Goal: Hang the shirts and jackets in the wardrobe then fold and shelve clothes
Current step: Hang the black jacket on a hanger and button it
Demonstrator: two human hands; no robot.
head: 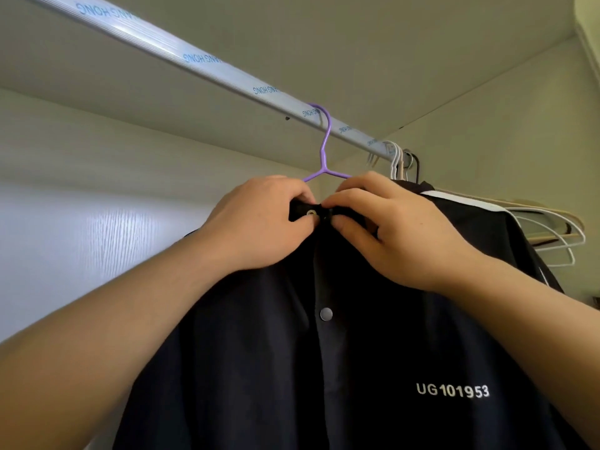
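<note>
A dark navy jacket (324,368) with white lettering on its chest hangs on a purple hanger (324,147). The hanger's hook sits over the silver wardrobe rail (201,63). My left hand (259,222) pinches the collar's left flap, where a metal snap shows between my fingertips. My right hand (396,225) pinches the collar's right flap, and the two flaps meet at the neck. A second snap lower on the jacket's front is fastened.
Several bare hangers (552,235), white and wooden, hang at the rail's right end behind the jacket's shoulder. The wardrobe's pale back wall (81,222) is to the left and its ceiling panel is close above the rail.
</note>
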